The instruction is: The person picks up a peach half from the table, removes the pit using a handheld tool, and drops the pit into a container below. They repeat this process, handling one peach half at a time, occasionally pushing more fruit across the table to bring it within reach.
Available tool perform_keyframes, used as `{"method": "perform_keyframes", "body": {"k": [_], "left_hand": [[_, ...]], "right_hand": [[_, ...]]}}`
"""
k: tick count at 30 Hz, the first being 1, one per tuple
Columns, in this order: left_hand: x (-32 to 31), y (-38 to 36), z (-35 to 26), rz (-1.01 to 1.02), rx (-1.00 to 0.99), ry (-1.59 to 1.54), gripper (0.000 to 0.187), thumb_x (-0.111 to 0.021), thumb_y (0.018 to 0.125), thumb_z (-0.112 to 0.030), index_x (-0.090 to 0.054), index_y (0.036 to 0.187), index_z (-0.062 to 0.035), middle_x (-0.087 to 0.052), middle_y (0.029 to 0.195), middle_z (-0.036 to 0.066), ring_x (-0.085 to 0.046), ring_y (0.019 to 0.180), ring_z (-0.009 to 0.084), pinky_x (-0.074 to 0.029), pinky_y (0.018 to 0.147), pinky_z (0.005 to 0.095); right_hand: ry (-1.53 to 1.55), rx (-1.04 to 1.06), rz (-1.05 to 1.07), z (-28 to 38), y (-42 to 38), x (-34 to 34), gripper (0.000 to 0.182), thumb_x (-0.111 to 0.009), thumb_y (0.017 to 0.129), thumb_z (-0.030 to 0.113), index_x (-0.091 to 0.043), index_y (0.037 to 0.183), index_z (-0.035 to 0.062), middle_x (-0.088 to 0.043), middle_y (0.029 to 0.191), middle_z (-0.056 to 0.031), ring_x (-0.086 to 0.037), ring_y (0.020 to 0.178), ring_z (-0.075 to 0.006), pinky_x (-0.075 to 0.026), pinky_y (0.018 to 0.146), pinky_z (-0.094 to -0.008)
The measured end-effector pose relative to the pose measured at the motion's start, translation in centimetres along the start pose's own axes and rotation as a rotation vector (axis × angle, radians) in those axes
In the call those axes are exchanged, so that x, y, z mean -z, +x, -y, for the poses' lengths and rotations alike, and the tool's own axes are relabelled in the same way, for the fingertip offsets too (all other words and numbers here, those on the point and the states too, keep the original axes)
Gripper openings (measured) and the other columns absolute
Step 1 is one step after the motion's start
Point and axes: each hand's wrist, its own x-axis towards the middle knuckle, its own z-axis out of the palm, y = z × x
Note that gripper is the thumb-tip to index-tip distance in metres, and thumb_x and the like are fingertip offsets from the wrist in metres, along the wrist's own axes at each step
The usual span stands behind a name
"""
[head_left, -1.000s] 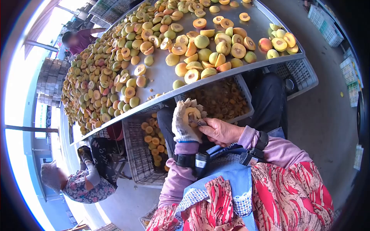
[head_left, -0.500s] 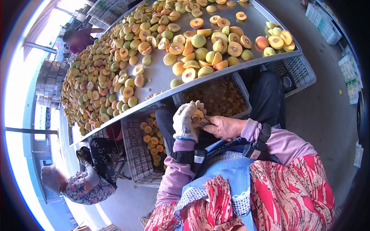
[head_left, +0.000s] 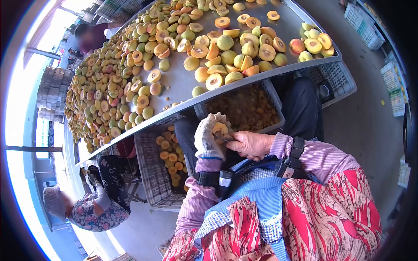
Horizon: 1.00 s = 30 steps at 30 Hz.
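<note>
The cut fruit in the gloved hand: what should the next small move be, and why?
Perhaps the right hand should ease at the darker middle of the cut fruit: it is right at the open face, and the gloved left hand cradles the fruit.

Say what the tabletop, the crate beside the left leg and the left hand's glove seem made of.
Tabletop: probably metal; smooth, grey, with a dull sheen.
Crate: likely plastic; matte grey, with slotted, lattice-like walls.
Glove: apparently knitted fabric; off-white, soft folds, blue-edged cuff. Whether cotton or synthetic, I can't tell.
</note>
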Motion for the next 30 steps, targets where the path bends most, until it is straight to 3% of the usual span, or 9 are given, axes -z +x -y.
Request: {"method": "perform_keyframes", "body": {"k": [3,5,11,13,17,20,21,24,30], "left_hand": [[1.0,0.5,-0.8,0.109,0.273,0.034,0.023,-0.061,0.082,-0.019,-0.06,0.096,-0.0013,-0.063,0.088,0.012,-0.06,0.08,0.025,-0.051,0.071,0.0373],[0.5,0.0,-0.5,0.039,0.21,0.064,0.018,-0.062,0.081,-0.015,-0.061,0.091,-0.0004,-0.064,0.086,0.011,-0.061,0.077,0.0216,-0.051,0.068,0.0329],[0.3,-0.4,-2.3,0.433,-0.144,0.851,0.014,-0.064,0.079,-0.009,-0.065,0.086,0.0027,-0.065,0.08,0.005,-0.059,0.069,0.0098,-0.048,0.064,0.0232],[0.5,0.4,-2.4,0.436,-0.006,0.695,0.015,-0.063,0.08,-0.009,-0.064,0.089,0.0027,-0.065,0.081,0.006,-0.06,0.07,0.0114,-0.049,0.064,0.0247],[-1.0,0.5,-0.6,0.215,-0.013,0.414,0.016,-0.062,0.083,-0.012,-0.061,0.09,0.0012,-0.065,0.088,0.009,-0.062,0.076,0.0176,-0.051,0.068,0.0295],[-1.1,1.3,1.7,0.019,0.079,0.164,0.019,-0.062,0.084,-0.022,-0.059,0.089,-0.004,-0.063,0.084,0.008,-0.06,0.073,0.0203,-0.051,0.066,0.0319],[-1.2,1.8,2.4,0.024,0.083,0.164,0.019,-0.062,0.084,-0.022,-0.059,0.089,-0.004,-0.063,0.084,0.008,-0.06,0.073,0.0203,-0.051,0.066,0.0319],[-2.5,2.5,3.8,-0.217,0.168,-0.158,0.022,-0.059,0.085,-0.031,-0.057,0.086,-0.0084,-0.059,0.08,0.008,-0.057,0.069,0.0229,-0.05,0.064,0.0356],[-1.0,4.9,5.3,-0.213,0.119,-0.234,0.028,-0.059,0.085,-0.037,-0.055,0.093,-0.0097,-0.057,0.082,0.007,-0.055,0.073,0.0212,-0.047,0.066,0.0338]], "right_hand": [[-0.307,-0.02,-0.045,0.1,0.2,0.1,0.031,-0.039,0.095,0.035,-0.041,0.115,0.0113,-0.041,0.056,0.0022,-0.038,0.037,-0.0079,-0.035,0.034,-0.0238],[-0.032,-0.143,0.049,-0.1,-0.1,0.4,0.031,-0.039,0.095,0.037,-0.044,0.114,0.0125,-0.033,0.054,0.0055,-0.031,0.037,-0.0056,-0.032,0.034,-0.0219],[0.489,-0.33,0.274,-0.9,-0.1,1.0,0.033,-0.04,0.094,0.045,-0.037,0.079,0.0153,-0.026,0.052,0.0076,-0.022,0.036,0.0002,-0.019,0.029,-0.0166],[0.693,-0.255,0.379,-1.4,0.0,1.0,0.034,-0.04,0.094,0.045,-0.036,0.079,0.0149,-0.027,0.052,0.0074,-0.023,0.036,-0.0005,-0.021,0.029,-0.017],[-0.274,-0.059,-0.13,1.4,-1.9,0.3,0.042,-0.042,0.093,0.032,-0.039,0.125,0.0043,-0.057,0.068,-0.0107,-0.056,0.049,-0.0206,-0.046,0.044,-0.0323],[-0.55,0.334,-0.386,-5.0,1.5,1.3,0.044,-0.043,0.092,0.031,-0.038,0.126,0.0036,-0.062,0.087,-0.023,-0.063,0.079,-0.0332,-0.05,0.067,-0.0406],[-0.556,0.222,-0.383,-4.1,1.2,1.7,0.042,-0.045,0.091,0.032,-0.043,0.119,0.0015,-0.061,0.092,-0.0251,-0.058,0.095,-0.0367,-0.045,0.082,-0.0434],[-0.902,0.052,-0.544,-2.8,0.6,1.5,0.032,-0.046,0.089,0.027,-0.047,0.106,0.0007,-0.062,0.087,-0.023,-0.062,0.087,-0.0356,-0.048,0.076,-0.0438],[-1.039,0.082,-0.811,-3.9,2.7,2.6,0.021,-0.047,0.087,0.022,-0.046,0.095,0.0035,-0.063,0.077,-0.021,-0.063,0.075,-0.0368,-0.05,0.065,-0.0457]]}}
